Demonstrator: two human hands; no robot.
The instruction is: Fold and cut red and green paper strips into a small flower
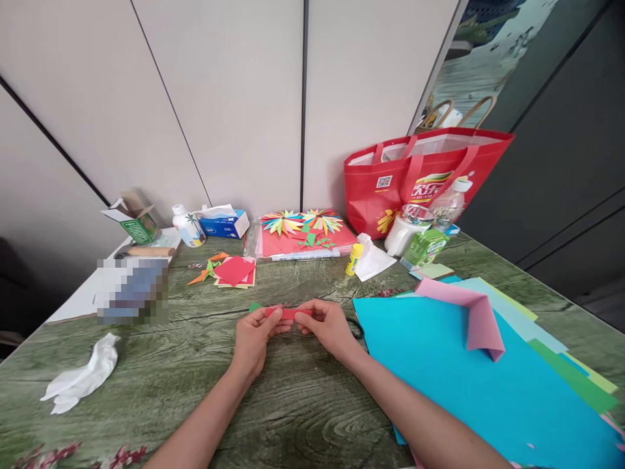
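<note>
Head cam: L hand (pixel 254 329) and R hand (pixel 325 324) pinch a folded red paper strip (pixel 284 314), one end each, over mid table (pixel 303 404). Prob. v. light, thin, easily creased; best gripped at ends, w/ soft pressure. Tabletop green, wood-grain; blue sheet (pixel 439 365) near right, red bag (pixel 361 195) far right, pale panels (pixel 244 98) behind.

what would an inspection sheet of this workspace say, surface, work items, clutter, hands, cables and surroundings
Surface: green wood-grain tabletop, floral print at near left
Work items: red paper strip in hand; folded pink paper on blue paper sheet; yellow glue stick standing
Clutter: crumpled white tissue at left; red shopping bag at back right
Left hand: pinching the strip's left end
Right hand: pinching its right end
Cables: nothing seen
Surroundings: pale panels behind
</note>
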